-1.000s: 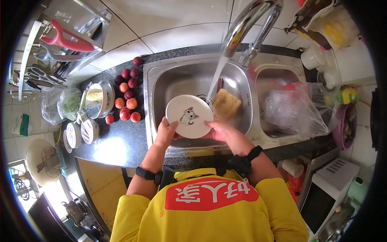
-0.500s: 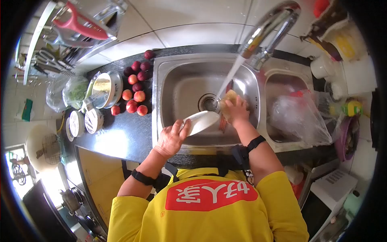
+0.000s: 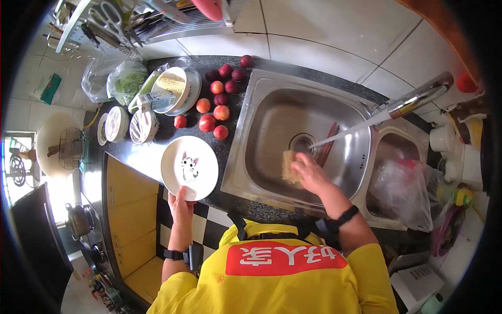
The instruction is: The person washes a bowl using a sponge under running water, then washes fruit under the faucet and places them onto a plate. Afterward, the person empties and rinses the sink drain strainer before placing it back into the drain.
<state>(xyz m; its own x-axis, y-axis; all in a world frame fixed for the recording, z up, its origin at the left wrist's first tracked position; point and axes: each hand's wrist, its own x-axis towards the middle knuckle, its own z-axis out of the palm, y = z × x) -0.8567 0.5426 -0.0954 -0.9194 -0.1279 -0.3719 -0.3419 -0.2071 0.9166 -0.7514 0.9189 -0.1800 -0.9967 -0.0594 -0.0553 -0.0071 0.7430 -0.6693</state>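
"How many things in hand?"
"Two: one white plate [image 3: 189, 168], its rim grasped by the left hand [image 3: 181, 208] at the counter [image 3: 137, 156] edge, and one sponge [image 3: 289, 167], gripped by the right hand [image 3: 311, 176] over the large basin [image 3: 272, 120]."
"Around them?"
"Twelve fruits [image 3: 207, 123] behind the plate. A plastic bag [image 3: 400, 191] crowds the small basin [image 3: 393, 144]; the water stream [image 3: 358, 129] crosses some reddish sticks [image 3: 328, 148], so I can't count those."
"What's changed?"
"The plate, tilted over the large basin half a second ago, is now left of it."

- Left hand [image 3: 181, 208]; fingers beneath plate [image 3: 189, 166], hidden;
- Sponge [image 3: 289, 168]; partly covered by right hand [image 3: 309, 176];
- Pink tool [image 3: 209, 8]; cut off by top edge;
- Packet [image 3: 156, 100]; print too small to read
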